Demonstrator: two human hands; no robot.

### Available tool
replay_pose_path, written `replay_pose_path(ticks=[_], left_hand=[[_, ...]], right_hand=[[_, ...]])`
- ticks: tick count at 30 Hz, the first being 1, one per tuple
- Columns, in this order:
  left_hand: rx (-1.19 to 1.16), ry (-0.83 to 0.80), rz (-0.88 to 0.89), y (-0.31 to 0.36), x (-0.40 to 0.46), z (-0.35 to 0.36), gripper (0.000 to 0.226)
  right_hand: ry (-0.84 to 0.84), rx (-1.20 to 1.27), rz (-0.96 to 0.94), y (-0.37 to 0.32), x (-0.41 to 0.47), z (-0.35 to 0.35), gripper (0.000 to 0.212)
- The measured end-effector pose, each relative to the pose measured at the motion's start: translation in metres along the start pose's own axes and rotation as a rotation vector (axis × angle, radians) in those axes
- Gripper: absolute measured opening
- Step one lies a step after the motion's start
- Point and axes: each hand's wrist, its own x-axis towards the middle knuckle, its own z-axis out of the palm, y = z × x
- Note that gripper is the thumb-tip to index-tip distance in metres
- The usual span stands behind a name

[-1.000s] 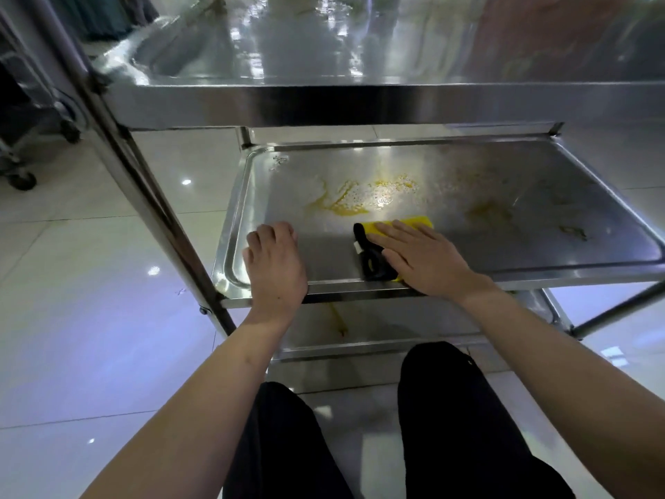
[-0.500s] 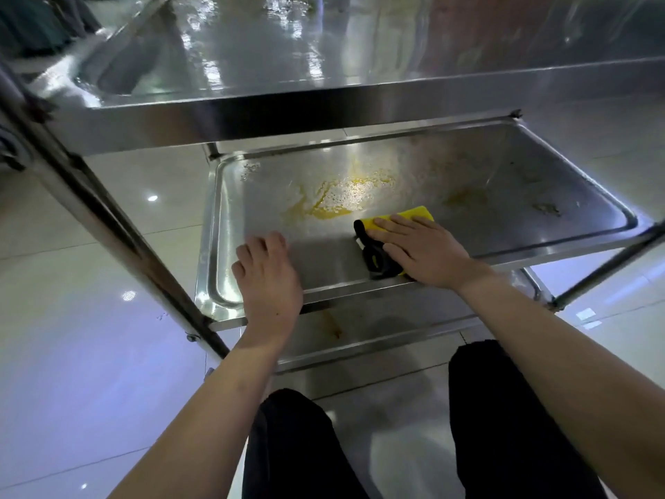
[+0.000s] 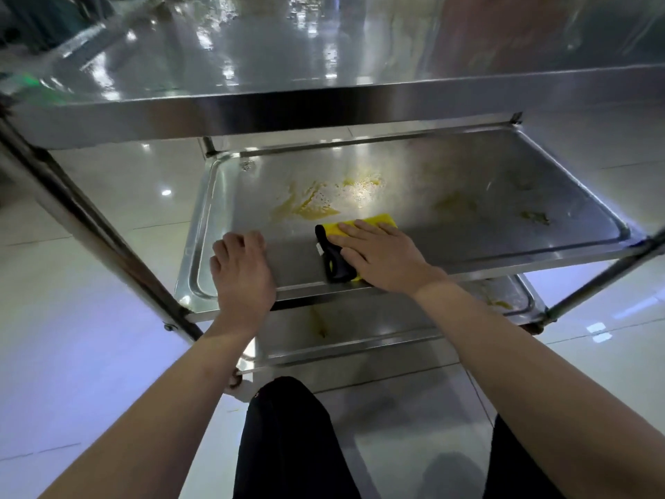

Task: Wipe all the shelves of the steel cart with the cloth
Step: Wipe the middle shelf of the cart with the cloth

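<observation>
Steel cart [image 3: 108, 225], three tiers, viewed from a crouch before its long side. The top shelf [image 3: 324, 45] reflects the room and shows no soil from this angle. The middle shelf [image 3: 503, 196], a shallow tray with a raised rim, carries the step in hand: a wet yellow spill [image 3: 313, 207] left of centre at mid-depth, a fainter yellowish smear [image 3: 457, 205] to its right, and small crumbs [image 3: 538, 217] near the right rim. The bottom shelf [image 3: 360, 322] shows a yellow streak at its near-left and residue at the right end, so it appears to be not yet wiped.

The left hand [image 3: 243, 271] rests on the near rim of the middle shelf, fingers bent down onto the tray floor and holding nothing; it serves as a brace. The right hand [image 3: 381, 261] is the working grip: fingers straight and together, flat on top of the cloth [image 3: 370, 223], pressing rather than pinching. The cloth, yellow with a black edge, lies on the middle shelf just nearer than the spill and not touching it.

To do the stroke well: keep the palm flat so the pressure spreads, push away into the spill, then draw the soil toward one rim in overlapping passes instead of smearing it outward. Fold to a clean face before the right-hand crumbs. Work into the rim corners, where liquid is likely to collect.
</observation>
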Motion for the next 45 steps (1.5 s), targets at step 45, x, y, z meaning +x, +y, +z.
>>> replay_pose_path(ticks=[45], left_hand=[[-0.061, -0.193, -0.151, 0.214, -0.008, 0.016, 0.016]], right_hand=[[0.042, 0.077, -0.082, 0.184, -0.071, -0.018, 0.054]])
